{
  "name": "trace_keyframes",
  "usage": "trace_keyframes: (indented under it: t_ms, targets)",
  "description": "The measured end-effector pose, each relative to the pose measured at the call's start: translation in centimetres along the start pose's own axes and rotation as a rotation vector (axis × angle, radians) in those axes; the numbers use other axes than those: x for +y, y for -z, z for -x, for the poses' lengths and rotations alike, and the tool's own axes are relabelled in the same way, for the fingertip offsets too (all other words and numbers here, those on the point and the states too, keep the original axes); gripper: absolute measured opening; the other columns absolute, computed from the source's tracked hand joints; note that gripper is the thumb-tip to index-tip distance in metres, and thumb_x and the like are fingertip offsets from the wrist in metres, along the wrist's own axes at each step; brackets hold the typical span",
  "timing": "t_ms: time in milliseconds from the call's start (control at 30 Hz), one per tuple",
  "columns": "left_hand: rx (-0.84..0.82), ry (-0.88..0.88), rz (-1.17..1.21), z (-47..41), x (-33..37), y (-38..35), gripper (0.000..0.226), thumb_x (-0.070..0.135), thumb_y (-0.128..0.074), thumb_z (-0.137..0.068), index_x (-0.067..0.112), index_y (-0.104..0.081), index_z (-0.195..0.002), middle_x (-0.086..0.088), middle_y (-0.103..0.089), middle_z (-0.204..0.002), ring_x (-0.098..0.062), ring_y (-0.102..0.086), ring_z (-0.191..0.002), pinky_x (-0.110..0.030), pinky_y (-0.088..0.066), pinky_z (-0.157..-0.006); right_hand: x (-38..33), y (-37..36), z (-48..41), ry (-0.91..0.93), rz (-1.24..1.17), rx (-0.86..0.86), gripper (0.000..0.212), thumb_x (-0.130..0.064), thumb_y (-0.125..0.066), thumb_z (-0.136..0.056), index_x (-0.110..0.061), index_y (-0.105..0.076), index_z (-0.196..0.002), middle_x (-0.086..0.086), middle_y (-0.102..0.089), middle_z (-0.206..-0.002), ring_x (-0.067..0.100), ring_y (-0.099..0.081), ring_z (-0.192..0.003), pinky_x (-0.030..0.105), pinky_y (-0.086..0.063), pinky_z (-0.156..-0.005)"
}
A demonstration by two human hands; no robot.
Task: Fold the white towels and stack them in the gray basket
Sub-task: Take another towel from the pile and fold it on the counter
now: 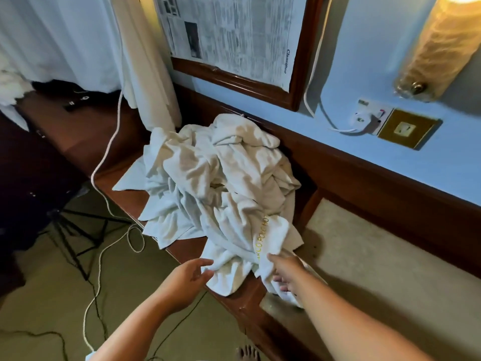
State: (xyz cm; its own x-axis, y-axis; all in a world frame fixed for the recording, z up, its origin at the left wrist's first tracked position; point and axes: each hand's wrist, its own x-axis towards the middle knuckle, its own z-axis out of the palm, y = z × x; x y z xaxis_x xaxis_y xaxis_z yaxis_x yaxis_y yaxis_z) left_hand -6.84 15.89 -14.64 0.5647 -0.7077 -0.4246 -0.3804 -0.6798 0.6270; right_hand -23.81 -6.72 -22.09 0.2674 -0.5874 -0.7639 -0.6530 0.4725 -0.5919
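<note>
At the far left a white curtain (78, 35) hangs over dark furniture, and below it a black tripod (75, 230) stands on the floor. A white cable (104, 157) drops from beside the curtain, runs over the edge of the wooden desk (125, 152) and loops across the floor.

The white towels (221, 178) lie in one crumpled, unfolded pile on the desk, pushed back against the wall panelling, with flat corners spilling towards the desk's left edge. Above the pile a newspaper in a dark wooden frame (229, 35) hangs on the blue wall.

At the near end of the pile the left hand (186, 278) reaches in with its fingers (205, 263) released and loosely bent, their tips just at the edge of the cloth and gripping nothing. A bare foot (248, 353) shows at the bottom edge.

Just to the right, the right hand (286, 274) grasps the towel with gold lettering (263, 238), which drapes over the desk's front corner. One finger lies on top of the cloth and the others are curled round a fold beneath it.

Farther right, a white plug sits in a wall socket (369, 118) beside a brass plate (406, 128). A lit wall lamp (440, 48) glows in the top corner, above pale carpet (377, 256).
</note>
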Motion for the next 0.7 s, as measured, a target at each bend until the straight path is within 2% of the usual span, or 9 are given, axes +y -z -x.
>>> trace_keyframes:
  t_ms: [67, 133, 167, 300, 400, 467, 533, 633, 700]
  targets:
    - [-0.047, -0.035, -0.029, -1.8, 0.1, 0.5, 0.023, 0.046, -0.058, -0.098, 0.049, -0.057, -0.121, 0.002, -0.072, -0.095, 0.002, -0.065, -0.075, -0.02, -0.053, -0.072, 0.1, -0.6, -0.6, 0.014, -0.039, 0.02, 0.019, -0.034, -0.07, -0.088, -0.017, -0.062, -0.086, 0.008, -0.06, -0.072, 0.019, -0.051, -0.059, 0.023, -0.031, -0.045]
    - [-0.077, -0.072, -0.042, -3.5, 1.1, 1.0, 0.022, 0.044, -0.058, -0.099, 0.049, -0.055, -0.12, 0.01, -0.067, -0.083, 0.008, -0.06, -0.068, -0.013, -0.046, -0.063, 0.3, -1.0, -1.2, 0.091, -0.01, 0.092, 0.03, -0.029, -0.072, -0.086, -0.017, -0.053, -0.066, 0.003, -0.054, -0.061, 0.018, -0.047, -0.056, 0.026, -0.034, -0.053]
    - [-0.09, -0.106, -0.052, -4.7, 1.7, 1.3, 0.021, 0.044, -0.057, -0.099, 0.049, -0.055, -0.12, 0.013, -0.067, -0.085, 0.009, -0.061, -0.07, -0.012, -0.045, -0.062, 0.2, -1.0, -1.3, 0.139, 0.01, 0.155, 0.035, -0.028, -0.073, -0.084, -0.018, -0.048, -0.06, -0.001, -0.053, -0.058, 0.017, -0.047, -0.056, 0.027, -0.035, -0.057]
    - [-0.174, -0.277, -0.127, -9.4, 4.6, 2.8, 0.026, 0.044, -0.057, -0.099, 0.048, -0.058, -0.125, 0.02, -0.064, -0.115, 0.014, -0.06, -0.09, -0.007, -0.045, -0.067, -1.9, -1.2, -1.0, 0.293, -0.039, 0.298, 0.026, -0.022, -0.067, -0.083, -0.014, -0.052, -0.063, -0.003, -0.055, -0.06, 0.014, -0.052, -0.061, 0.033, -0.043, -0.062]
    - [-0.231, -0.396, -0.132, -12.0, 6.3, 3.5, 0.031, 0.04, -0.06, -0.099, 0.044, -0.057, -0.129, 0.022, -0.057, -0.126, 0.015, -0.057, -0.099, -0.006, -0.045, -0.074, -4.0, -1.6, 0.6, 0.417, -0.126, 0.334, 0.015, -0.015, -0.061, -0.089, -0.009, -0.062, -0.075, -0.006, -0.07, -0.08, 0.009, -0.063, -0.077, 0.033, -0.049, -0.076]
    - [-0.266, -0.473, -0.145, -14.2, 7.2, 3.9, 0.033, 0.038, -0.062, -0.097, 0.041, -0.057, -0.13, 0.021, -0.056, -0.128, 0.011, -0.058, -0.106, -0.013, -0.048, -0.086, -4.9, -2.1, 1.5, 0.41, -0.151, 0.385, 0.012, -0.016, -0.061, -0.091, -0.009, -0.062, -0.081, -0.006, -0.069, -0.087, 0.01, -0.063, -0.081, 0.031, -0.046, -0.076]
    - [-0.283, -0.543, -0.182, -16.4, 7.9, 4.0, 0.035, 0.035, -0.065, -0.097, 0.035, -0.058, -0.131, 0.02, -0.055, -0.129, 0.003, -0.058, -0.113, -0.02, -0.048, -0.095, -4.9, -2.6, 1.9, 0.32, -0.119, 0.463, 0.014, -0.023, -0.065, -0.09, -0.011, -0.06, -0.094, -0.004, -0.063, -0.09, 0.012, -0.058, -0.08, 0.03, -0.043, -0.072]
    - [-0.291, -0.639, -0.305, -19.0, 8.9, 3.8, 0.039, 0.03, -0.069, -0.094, 0.029, -0.059, -0.132, 0.013, -0.056, -0.133, -0.008, -0.059, -0.114, -0.024, -0.044, -0.098, -2.4, -3.6, 1.1, 0.092, -0.121, 0.502, 0.046, -0.033, -0.074, -0.083, -0.016, -0.053, -0.12, 0.002, -0.061, -0.115, 0.019, -0.06, -0.102, 0.028, -0.045, -0.083]
    - [-0.295, -0.661, -0.354, -19.9, 9.0, 3.6, 0.041, 0.032, -0.07, -0.092, 0.029, -0.06, -0.132, 0.011, -0.057, -0.135, -0.011, -0.062, -0.109, -0.031, -0.046, -0.101, -0.5, -4.5, 0.5, 0.028, -0.096, 0.475, 0.064, -0.04, -0.077, -0.079, -0.015, -0.051, -0.132, 0.006, -0.058, -0.129, 0.022, -0.059, -0.115, 0.027, -0.044, -0.086]
